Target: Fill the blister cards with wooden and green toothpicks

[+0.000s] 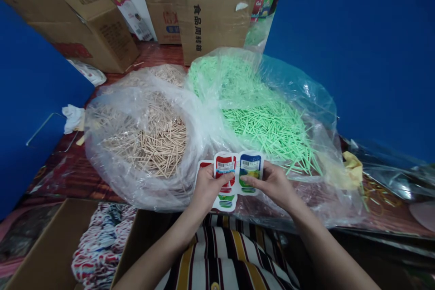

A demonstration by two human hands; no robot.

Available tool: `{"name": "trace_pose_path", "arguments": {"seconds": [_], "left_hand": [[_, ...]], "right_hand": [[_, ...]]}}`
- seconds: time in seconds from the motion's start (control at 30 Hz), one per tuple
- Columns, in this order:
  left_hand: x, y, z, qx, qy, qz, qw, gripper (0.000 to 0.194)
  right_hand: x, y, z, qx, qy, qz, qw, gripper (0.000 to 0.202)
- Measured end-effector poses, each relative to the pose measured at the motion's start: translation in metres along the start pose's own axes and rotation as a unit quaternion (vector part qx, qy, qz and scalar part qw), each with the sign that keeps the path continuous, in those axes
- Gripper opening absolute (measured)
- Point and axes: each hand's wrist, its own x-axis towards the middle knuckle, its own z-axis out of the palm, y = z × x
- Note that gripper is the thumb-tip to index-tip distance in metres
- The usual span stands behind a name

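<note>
Fingers of the left hand (205, 186) are grasping a red card (224, 163), the thumb pressing on its face, while those of the right hand (277, 184) are pinching a blue and green card (250, 166) beside it, the thumb lying across its front. Both cards are being held up side by side over the near edge of the worktop (152, 54), around its middle. Below the red one, a green card (227, 202) is showing its lower part; whether the left fingers are gripping this too, one cannot tell.

Beyond the left hand, a clear bag (193, 145) is spreading over the worktop's left half and holding brown sticks (165, 145). Green sticks (272, 129) are filling another bag (316, 95) on the right half. Cardboard boxes (217, 18) are standing along the far edge, and a yellow cloth (352, 170) is lying towards the near right corner. Below the near left corner, an open box (57, 240) is holding bundles (102, 244) in red, white and blue
</note>
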Motion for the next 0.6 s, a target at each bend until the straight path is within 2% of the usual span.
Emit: {"name": "trace_pose_path", "arguments": {"seconds": [0.1, 0.27, 0.4, 0.5, 0.6], "left_hand": [[-0.003, 0.001, 0.002, 0.018, -0.001, -0.004, 1.0, 0.027], [-0.01, -0.001, 0.01, 0.085, -0.034, -0.008, 0.996, 0.023], [-0.012, -0.006, 0.017, 0.099, -0.034, 0.003, 0.994, 0.024], [-0.012, -0.009, 0.022, 0.129, -0.048, 0.01, 0.99, 0.024], [-0.013, -0.013, 0.027, 0.172, -0.078, 0.014, 0.982, 0.025]], "right_hand": [[-0.005, 0.003, -0.002, 0.002, 0.002, 0.012, 1.0, 0.028], [-0.021, 0.011, -0.007, -0.027, 0.066, -0.016, 0.997, 0.027], [-0.036, 0.018, -0.011, -0.037, 0.106, -0.01, 0.994, 0.024], [-0.044, 0.02, -0.019, -0.037, 0.135, -0.006, 0.99, 0.022], [-0.049, 0.019, -0.031, 0.007, 0.136, 0.02, 0.991, 0.022]]}}
